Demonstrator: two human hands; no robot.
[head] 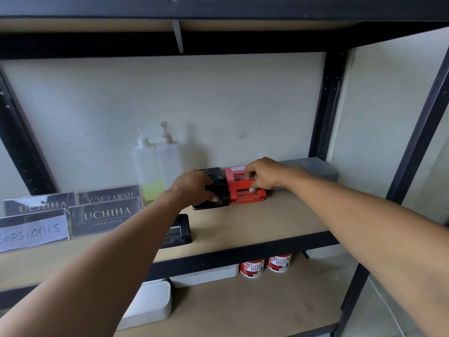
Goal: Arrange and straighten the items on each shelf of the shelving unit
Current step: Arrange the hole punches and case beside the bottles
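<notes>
The left hand (194, 188) is gripping the black hole punch (213, 190) and the right hand (262, 176) is pinching the red hole punch (245, 190) mid-shelf (279, 220) — touching side by side — so a hard shove is risking toppling the two bottles (158, 166) just behind.

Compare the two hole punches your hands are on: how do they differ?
The black hole punch sits left, gripped by the left hand; the red hole punch sits right, gripped by the right hand. The red one carries a white label at its back; none shows on the black one. Both stand side by side, touching, on the same shelf, facing forward.
</notes>
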